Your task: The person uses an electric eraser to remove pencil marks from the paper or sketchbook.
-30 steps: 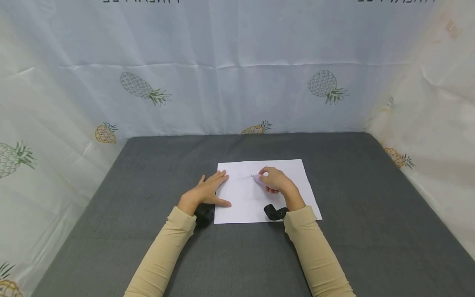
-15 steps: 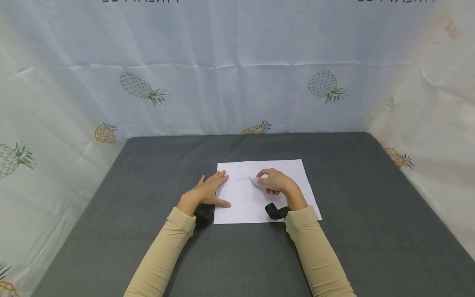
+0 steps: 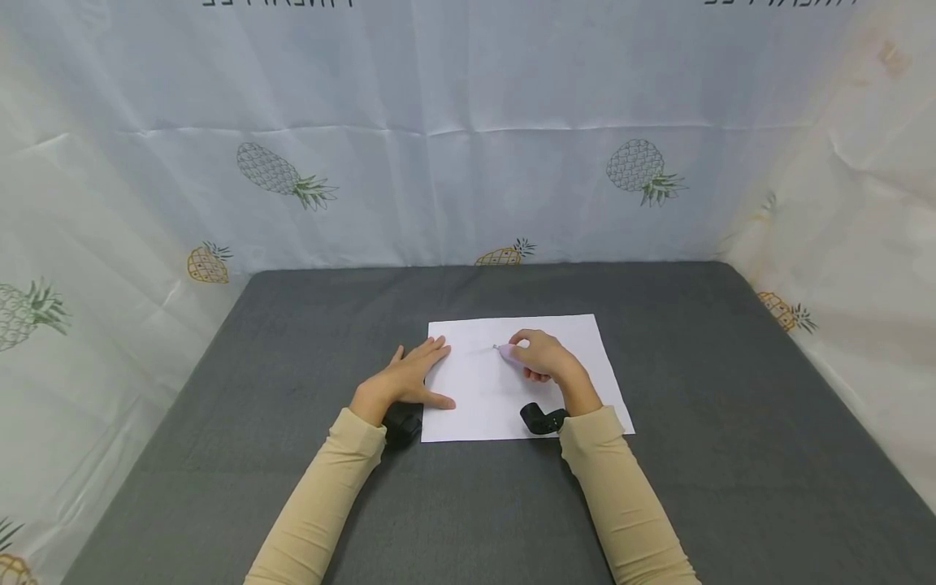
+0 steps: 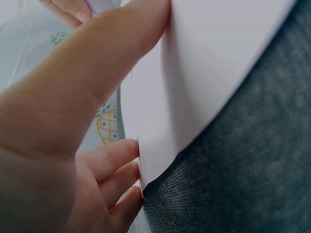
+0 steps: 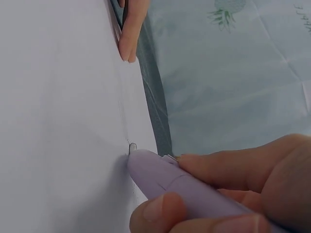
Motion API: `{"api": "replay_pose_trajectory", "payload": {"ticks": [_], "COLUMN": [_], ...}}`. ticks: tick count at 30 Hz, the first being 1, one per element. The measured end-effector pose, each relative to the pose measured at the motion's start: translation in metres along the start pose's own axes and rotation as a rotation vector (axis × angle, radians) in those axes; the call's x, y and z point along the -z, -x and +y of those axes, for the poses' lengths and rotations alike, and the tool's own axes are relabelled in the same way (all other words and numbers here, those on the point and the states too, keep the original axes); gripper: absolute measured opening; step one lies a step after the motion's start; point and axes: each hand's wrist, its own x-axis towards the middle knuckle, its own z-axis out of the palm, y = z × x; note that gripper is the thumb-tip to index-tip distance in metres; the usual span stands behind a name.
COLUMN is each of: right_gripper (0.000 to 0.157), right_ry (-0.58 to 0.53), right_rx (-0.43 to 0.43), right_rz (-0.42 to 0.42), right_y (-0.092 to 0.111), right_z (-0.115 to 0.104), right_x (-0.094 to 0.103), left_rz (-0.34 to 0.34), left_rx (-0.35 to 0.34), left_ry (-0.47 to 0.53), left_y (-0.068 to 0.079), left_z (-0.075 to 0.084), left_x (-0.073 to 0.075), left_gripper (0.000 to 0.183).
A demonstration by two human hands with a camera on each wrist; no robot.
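A white sheet of paper [image 3: 475,410] lies on the grey cloth-covered table. My left hand [image 3: 405,376] rests on its left edge with fingers spread; in the left wrist view the thumb [image 4: 112,46] presses the sheet. My right hand [image 3: 544,357] grips a light purple electric eraser [image 5: 180,187], thick and pen-shaped with a button on its side. Its short, pale tip [image 5: 132,147] is right at the paper, where a faint dark line and small specks show beside it. The fingers cover the rear of the eraser.
Black wrist cameras sit at both wrists, the right one [image 3: 541,418] over the paper's lower edge. The grey table [image 3: 468,512] reaches back to a hanging white curtain [image 3: 468,195] with printed pineapples, which also closes off both sides.
My right hand has moved the eraser tip slightly down and left, then back up and right, over the same small spot. My left hand and the paper have stayed put.
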Motion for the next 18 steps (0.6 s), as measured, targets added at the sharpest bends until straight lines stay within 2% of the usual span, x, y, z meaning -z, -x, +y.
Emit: {"api": "replay_pose_trajectory", "payload": {"ticks": [13,18], "right_gripper": [0.035,0.035], "right_ry": [0.003,-0.009], "right_rx": [0.037,0.037], "right_rz": [-0.084,-0.062], "right_y": [0.0034,0.0023], "right_z": [0.0015,0.0024], "right_x": [0.0052,0.0047], "left_rz": [-0.001,-0.005], "left_rx": [-0.003,-0.002], "left_ry": [0.001,-0.001], "left_y": [-0.0002,-0.0010], "left_z": [0.0001,-0.0005], "left_x": [0.0008,0.0001], "left_gripper": [0.099,0.100]}}
